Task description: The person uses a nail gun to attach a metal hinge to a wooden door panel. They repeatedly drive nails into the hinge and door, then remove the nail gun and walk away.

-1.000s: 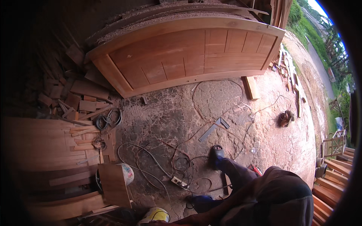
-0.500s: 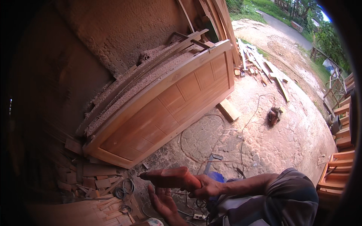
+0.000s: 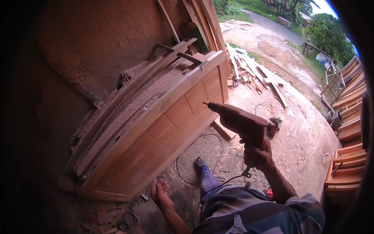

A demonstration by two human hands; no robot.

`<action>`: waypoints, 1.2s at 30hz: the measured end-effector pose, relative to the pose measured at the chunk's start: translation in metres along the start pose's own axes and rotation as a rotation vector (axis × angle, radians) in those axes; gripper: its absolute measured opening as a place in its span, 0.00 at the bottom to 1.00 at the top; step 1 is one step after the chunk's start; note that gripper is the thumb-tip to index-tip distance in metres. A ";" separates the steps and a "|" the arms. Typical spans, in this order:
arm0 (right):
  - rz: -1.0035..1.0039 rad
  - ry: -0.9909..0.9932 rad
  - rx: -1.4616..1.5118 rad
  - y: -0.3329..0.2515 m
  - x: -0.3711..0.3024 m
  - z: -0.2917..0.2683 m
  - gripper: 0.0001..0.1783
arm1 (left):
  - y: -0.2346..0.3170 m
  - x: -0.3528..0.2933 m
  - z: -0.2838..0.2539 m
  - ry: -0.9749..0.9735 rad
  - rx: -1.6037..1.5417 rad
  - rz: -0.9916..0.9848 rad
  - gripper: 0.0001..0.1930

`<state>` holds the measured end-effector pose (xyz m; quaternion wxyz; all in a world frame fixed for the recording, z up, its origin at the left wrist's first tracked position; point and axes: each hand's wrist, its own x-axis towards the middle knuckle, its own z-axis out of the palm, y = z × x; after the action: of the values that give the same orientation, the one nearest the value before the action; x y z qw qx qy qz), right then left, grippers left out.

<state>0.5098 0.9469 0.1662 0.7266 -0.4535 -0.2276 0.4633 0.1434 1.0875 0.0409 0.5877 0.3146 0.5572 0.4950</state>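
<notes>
Gripping brown-red drill [image 3: 242, 120] by handle, my right hand [image 3: 258, 155] closed round it, cord [image 3: 233, 178] trailing from handle base. Drill held up in front of wooden door [image 3: 156, 140], bit pointing toward door's far end; from my view, cannot tell how near bit is. My left hand [image 3: 162, 195] palm up, fingers loosely spread, near door's lower edge. Wood block [image 3: 224, 131] at door's foot; scraps [image 3: 246, 67] heaped beyond far end.

Head-worn fisheye view, from above, angled down and forward, drill [image 3: 242, 120] close below
</notes>
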 end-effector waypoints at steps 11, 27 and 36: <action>-0.204 0.261 -0.477 -0.090 0.224 0.006 0.18 | 0.029 0.219 0.162 -0.303 0.095 -0.039 0.21; 0.169 -0.209 -1.192 -0.215 0.508 -0.027 0.18 | -0.001 0.337 0.487 -0.708 0.432 0.597 0.14; 0.142 -0.376 -1.449 -0.200 0.632 -0.002 0.26 | -0.034 0.420 0.640 -0.967 0.174 0.490 0.23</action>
<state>0.8999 1.4702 0.2825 0.1633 -0.7450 -0.5660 0.3129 0.7232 1.5846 -0.0188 0.6161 0.6744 0.1728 0.3684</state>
